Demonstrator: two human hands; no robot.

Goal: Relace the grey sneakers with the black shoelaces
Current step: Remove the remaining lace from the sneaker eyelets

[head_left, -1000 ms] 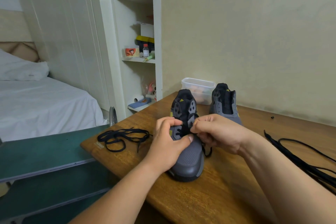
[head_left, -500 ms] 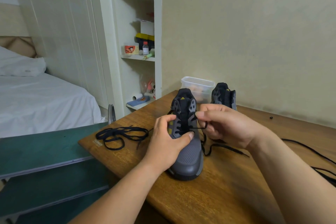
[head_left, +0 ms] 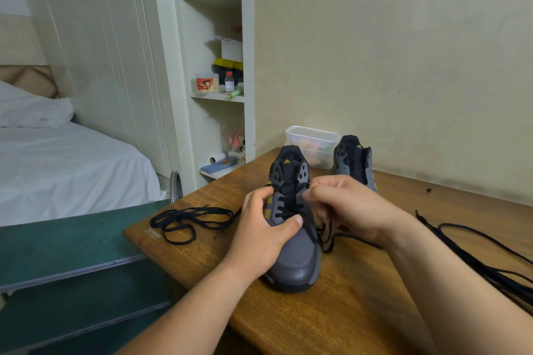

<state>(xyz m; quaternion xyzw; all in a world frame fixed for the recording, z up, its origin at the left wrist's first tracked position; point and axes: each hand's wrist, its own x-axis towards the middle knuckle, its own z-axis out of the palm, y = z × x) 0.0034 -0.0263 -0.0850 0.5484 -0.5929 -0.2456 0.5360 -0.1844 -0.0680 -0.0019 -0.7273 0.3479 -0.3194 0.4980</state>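
A: Since half a second ago the right hand has come back from its pull to the right. It now sits against the right eyelet row of the near sneaker. The left hand has not moved.

B: How are the fingers?

A: On the left, they curl round the shoe's left flank, and the thumb presses across the crossed black lace. On the right, they are curled but blurred, so I cannot tell if they pinch the lace end.

B: And how does the shoe lie?

A: It is on the wooden table, toe toward the person and heel toward the wall. The eyelet rows therefore run away from the person. The free eyelets are, I judge, beyond the fingers, toward the collar, and the right hand is nearer to them.

B: Is anything in the way?

A: The slack tail loops under the right wrist and may catch. The second sneaker stands just behind that hand, beside a plastic box. A loose lace lies to the left and a bundle of laces to the right, both apart from the shoe.
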